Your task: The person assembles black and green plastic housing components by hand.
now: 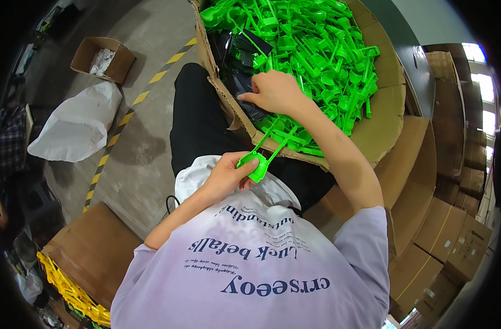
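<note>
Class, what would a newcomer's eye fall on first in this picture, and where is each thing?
First, the heap of bright green plastic pieces in the big cardboard box at the top. Next, a single green piece in the person's left grip, near the middle. Then the yellow-and-black striped floor line at left, beside a white sack.

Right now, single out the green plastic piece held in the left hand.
The two-pronged green piece pinched in the left hand at the cardboard carton's near edge; the green pieces beyond lie heaped inside.
</note>
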A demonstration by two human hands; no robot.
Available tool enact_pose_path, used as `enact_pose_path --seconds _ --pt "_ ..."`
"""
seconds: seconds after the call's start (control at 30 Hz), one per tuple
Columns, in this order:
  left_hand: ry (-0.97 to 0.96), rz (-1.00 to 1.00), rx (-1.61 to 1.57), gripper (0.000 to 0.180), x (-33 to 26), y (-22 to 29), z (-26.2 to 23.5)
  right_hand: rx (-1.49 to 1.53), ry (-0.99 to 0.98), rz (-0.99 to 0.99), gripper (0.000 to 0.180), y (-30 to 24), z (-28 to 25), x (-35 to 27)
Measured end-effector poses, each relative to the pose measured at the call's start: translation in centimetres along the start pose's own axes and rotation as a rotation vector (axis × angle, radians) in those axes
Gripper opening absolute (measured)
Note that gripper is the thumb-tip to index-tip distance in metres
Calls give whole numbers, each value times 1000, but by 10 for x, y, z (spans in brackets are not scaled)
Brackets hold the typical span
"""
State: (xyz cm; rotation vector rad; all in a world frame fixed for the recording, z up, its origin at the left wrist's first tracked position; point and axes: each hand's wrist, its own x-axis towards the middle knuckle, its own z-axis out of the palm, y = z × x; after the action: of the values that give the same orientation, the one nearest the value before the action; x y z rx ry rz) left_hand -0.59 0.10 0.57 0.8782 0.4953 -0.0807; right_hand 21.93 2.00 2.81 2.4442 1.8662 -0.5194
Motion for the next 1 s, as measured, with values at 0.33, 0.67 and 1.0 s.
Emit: enact_pose_path --seconds 0.33,0.67,1.0 --pt "-11 22 16 24 -3 1 -1 196 -121 68 26 2 3 11" --pt "11 33 51 25 2 3 -2 325 144 127 23 18 5 4" --pt "103 123 267 13 -5 -4 2 1026 341 103 13 -26 -50 -88"
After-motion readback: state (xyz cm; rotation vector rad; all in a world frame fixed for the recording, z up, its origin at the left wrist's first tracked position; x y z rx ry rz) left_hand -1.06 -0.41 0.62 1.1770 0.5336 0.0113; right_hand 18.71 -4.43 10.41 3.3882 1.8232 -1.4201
